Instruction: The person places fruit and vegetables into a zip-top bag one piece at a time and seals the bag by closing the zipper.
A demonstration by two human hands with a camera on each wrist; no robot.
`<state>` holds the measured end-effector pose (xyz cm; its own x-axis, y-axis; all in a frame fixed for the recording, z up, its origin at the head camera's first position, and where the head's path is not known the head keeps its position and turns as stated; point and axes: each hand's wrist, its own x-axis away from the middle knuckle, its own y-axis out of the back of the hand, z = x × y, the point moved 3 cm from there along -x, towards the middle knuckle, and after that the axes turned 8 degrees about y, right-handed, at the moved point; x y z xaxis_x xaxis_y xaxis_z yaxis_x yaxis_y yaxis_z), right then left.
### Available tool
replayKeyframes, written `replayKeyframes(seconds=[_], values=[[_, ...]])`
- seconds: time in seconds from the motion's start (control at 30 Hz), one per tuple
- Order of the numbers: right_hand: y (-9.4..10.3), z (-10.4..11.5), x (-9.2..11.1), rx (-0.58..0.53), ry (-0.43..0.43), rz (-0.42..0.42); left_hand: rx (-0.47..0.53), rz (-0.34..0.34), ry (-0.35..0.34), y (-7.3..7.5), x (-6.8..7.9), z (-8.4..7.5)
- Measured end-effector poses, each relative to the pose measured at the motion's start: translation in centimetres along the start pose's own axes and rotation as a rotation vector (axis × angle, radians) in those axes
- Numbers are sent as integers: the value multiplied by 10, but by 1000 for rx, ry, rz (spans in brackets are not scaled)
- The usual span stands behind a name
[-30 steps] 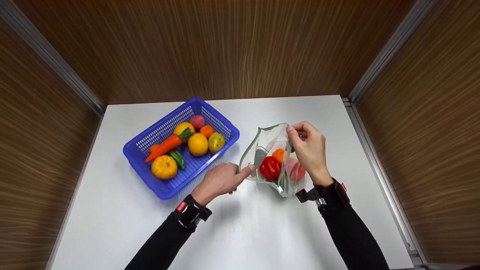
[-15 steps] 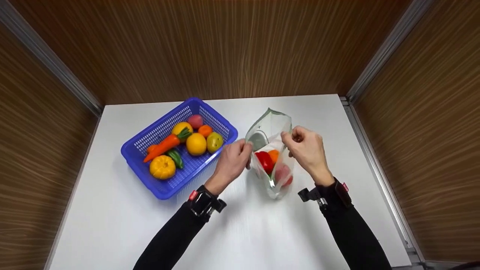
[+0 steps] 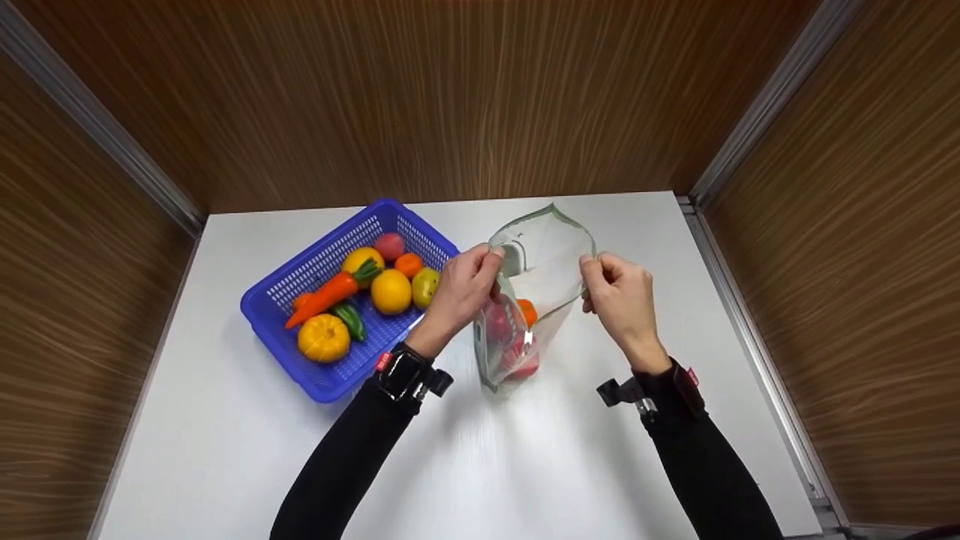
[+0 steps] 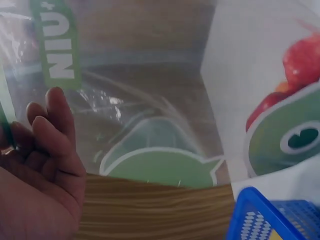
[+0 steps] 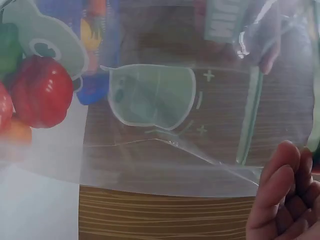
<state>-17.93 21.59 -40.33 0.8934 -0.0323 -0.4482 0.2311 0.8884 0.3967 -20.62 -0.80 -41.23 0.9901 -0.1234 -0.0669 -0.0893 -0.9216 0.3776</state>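
A clear plastic bag with green print stands with its mouth spread wide. My left hand pinches its left rim, and my right hand pinches the right rim. Curled fingers of the left hand show against the film in the left wrist view, as do those of the right hand in the right wrist view. Low in the bag lie a red bell pepper, an orange fruit and other reddish produce, partly covered by folds and print. Something green shows beside the pepper.
Left of the bag sits a blue mesh basket, partly behind my left hand. It holds a carrot, a small yellow pumpkin, a green pepper, a yellow-orange fruit and several others. Wood-grain panels enclose the white table.
My left hand has moved up and gone from relaxed fingers to pinching the bag's rim. The bag's mouth has risen and widened, while its bottom with the produce has swung left.
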Motion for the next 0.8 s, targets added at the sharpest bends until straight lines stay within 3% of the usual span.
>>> replayKeyframes(seconds=[0.13, 0.37, 0.63, 0.8], values=[[-1, -3, -2, 96, -70, 62, -77, -1, 27, 6, 1, 11], [-4, -2, -14, 145, -102, 31, -89, 20, 14, 13, 3, 14], [-2, 2, -18, -19, -31, -90, -50, -29, -6, 15, -2, 7], [-3, 0, -14, -56, -22, -114, -51, -45, -12, 11, -2, 14]])
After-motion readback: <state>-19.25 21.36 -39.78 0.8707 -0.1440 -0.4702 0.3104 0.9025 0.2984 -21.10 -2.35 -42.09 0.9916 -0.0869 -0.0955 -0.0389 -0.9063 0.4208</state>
